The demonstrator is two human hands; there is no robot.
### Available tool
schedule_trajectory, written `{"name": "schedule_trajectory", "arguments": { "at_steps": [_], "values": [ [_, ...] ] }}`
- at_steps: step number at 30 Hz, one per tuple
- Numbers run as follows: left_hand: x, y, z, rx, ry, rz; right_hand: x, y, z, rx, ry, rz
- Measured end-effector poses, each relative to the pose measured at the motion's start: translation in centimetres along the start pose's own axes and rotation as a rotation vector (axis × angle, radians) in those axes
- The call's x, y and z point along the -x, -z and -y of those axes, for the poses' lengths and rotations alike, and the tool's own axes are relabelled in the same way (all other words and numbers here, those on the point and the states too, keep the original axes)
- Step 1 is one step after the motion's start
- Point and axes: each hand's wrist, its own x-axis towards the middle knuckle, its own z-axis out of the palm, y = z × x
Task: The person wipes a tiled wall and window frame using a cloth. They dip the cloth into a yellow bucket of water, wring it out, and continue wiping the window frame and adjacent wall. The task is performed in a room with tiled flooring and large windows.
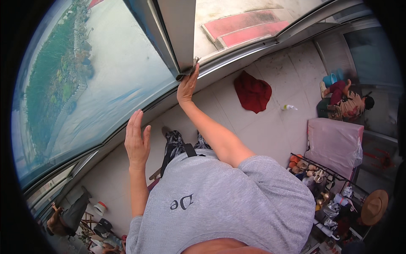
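My right hand [187,87] presses a dark, dirty cloth [187,73] against the lower end of an upright metal window post [180,35], where it meets the sill rail. Fingers point up along the post. My left hand [137,138] is raised with nothing in it, thumb apart from the fingers, by the lower edge of the left window pane [117,63]. Whether its fingertips touch the frame I cannot tell. The pane looks bluish and streaked. Through the opening on the right, red-topped steps [250,30] show outside.
A dark red cloth [252,92] and a bottle [289,107] lie on the tiled floor. One person [349,101] crouches at right near a blue bucket [330,79]. A shoe rack [330,174] and plastic-covered box [334,143] stand at right. Other people are at lower left.
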Motion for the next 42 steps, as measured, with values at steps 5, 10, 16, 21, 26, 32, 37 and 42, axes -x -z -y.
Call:
{"name": "schedule_trajectory", "arguments": {
  "at_steps": [5,10,16,21,26,32,37,42],
  "values": [
    [-2.6,-1.7,-1.7,0.018,-0.066,0.079,0.5,1.1,-4.4,0.165,-0.373,0.117],
    [-1.2,-2.5,-1.3,-0.052,-0.041,0.189,0.1,5.5,-12.0,0.335,-0.751,0.078],
    [1.4,-2.3,-1.5,-0.124,0.072,0.275,-0.3,2.1,-8.1,0.043,-1.028,0.231],
    [2.6,-2.3,-1.6,-0.137,0.171,0.304,-1.1,1.9,0.7,-0.047,-1.0,0.288],
    [3.4,-2.5,-1.5,-0.165,0.245,0.357,-2.6,7.9,4.6,-0.764,-0.931,0.391],
    [5.3,-1.6,-1.2,-0.18,0.362,0.36,-4.2,4.9,-8.2,-0.152,-0.913,0.345],
    [7.0,-1.6,-1.6,-0.179,0.457,0.325,-7.0,2.7,-2.3,0.163,-0.749,0.512],
    [6.9,-2.3,-1.5,-0.16,0.442,0.366,-8.7,5.6,6.7,-0.055,-0.369,0.402]
  ]
}}
